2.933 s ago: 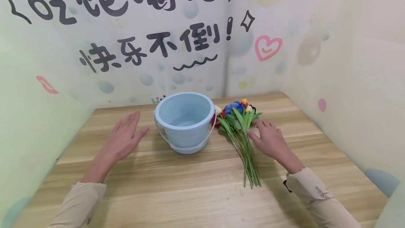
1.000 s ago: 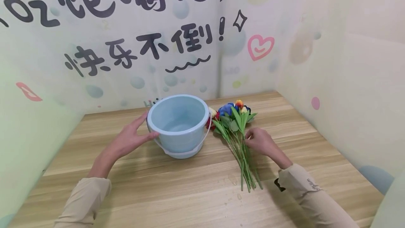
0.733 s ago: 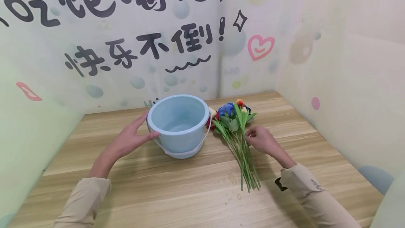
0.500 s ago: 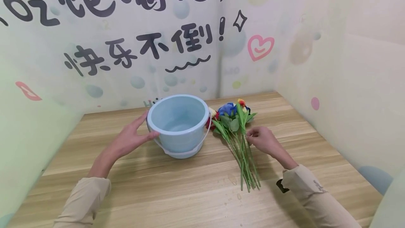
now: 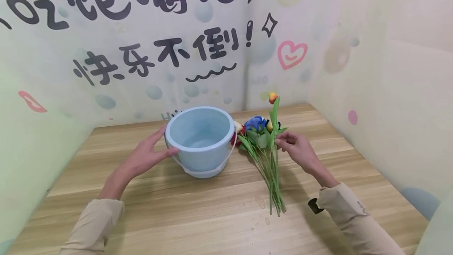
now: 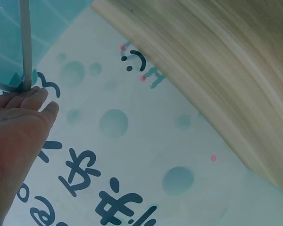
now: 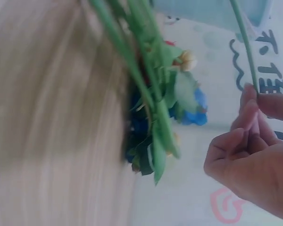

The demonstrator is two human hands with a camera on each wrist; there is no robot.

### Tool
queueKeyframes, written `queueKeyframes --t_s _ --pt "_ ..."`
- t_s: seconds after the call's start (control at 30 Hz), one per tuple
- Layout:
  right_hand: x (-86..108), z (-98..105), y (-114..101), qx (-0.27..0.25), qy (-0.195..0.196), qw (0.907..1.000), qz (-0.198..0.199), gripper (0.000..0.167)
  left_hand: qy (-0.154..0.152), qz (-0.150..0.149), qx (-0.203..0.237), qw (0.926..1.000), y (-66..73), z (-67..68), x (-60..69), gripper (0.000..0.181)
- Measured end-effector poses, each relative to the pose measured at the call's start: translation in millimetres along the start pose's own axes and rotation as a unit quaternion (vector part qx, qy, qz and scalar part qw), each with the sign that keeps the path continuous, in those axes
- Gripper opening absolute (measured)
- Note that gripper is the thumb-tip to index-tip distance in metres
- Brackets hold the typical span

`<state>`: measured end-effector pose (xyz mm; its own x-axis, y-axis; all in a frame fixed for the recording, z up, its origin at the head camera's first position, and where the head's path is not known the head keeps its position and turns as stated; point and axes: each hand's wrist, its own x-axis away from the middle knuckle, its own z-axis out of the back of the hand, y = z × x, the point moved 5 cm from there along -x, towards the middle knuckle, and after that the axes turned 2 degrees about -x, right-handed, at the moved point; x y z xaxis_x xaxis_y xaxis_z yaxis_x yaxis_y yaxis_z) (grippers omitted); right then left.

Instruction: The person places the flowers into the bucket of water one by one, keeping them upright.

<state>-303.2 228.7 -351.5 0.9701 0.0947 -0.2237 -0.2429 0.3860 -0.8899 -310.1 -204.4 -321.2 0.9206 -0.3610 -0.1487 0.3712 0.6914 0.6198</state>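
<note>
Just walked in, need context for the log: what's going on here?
A person's right hand pinches the stem of an orange-and-yellow flower, its head above the others. The left hand rests against a light-blue bucket, which stands upright on the wooden table. The other flowers lie bunched beside the bucket; none shows inside it.

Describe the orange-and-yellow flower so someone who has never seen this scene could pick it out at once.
On the wood-grain table stands a round light-blue plastic bucket, with green-stemmed flowers lying to its right. The right hand pinches one slim green stem, topped by the orange-and-yellow bloom, which alone stands above the blue flower.
</note>
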Motion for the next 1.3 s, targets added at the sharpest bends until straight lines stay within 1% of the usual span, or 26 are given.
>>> queueKeyframes --t_s 0.2,0.37,0.47,0.6,0.73,1.03,1.3 --pt "-5.6 -2 -11 -0.066 0.033 0.9973 0.002 0.024 0.008 -0.005 0.001 1.0 -2.5 -1.3 -0.6 0.095" --pt "-11.8 -7 -21 -0.122 0.053 0.9911 0.012 0.023 0.01 -0.002 -0.002 0.9999 -2.6 -1.8 -0.3 0.095" --pt "-15.0 -10 -26 -0.145 0.065 0.9871 0.021 0.024 0.009 0.002 0.0 1.0 -2.1 -2.1 0.5 0.095" --pt "-19.2 -13 -32 -0.157 0.083 0.9837 0.028 0.021 0.01 0.001 0.001 0.9999 -3.2 -2.4 0.5 0.095" --pt "-23.8 -17 -39 -0.17 0.093 0.9805 0.036 0.02 0.014 -0.002 -0.003 0.9999 -4.3 -2.1 0.3 0.095" --pt "-34.3 -26 -55 -0.201 0.1 0.9731 0.051 0.022 0.019 -0.004 -0.006 0.9998 -5.3 -1.8 0.6 0.096" --pt "-44.0 -33 -70 -0.232 0.104 0.9653 0.062 0.013 0.021 -0.006 0.002 0.9998 -5.6 -2.5 -0.8 0.095"
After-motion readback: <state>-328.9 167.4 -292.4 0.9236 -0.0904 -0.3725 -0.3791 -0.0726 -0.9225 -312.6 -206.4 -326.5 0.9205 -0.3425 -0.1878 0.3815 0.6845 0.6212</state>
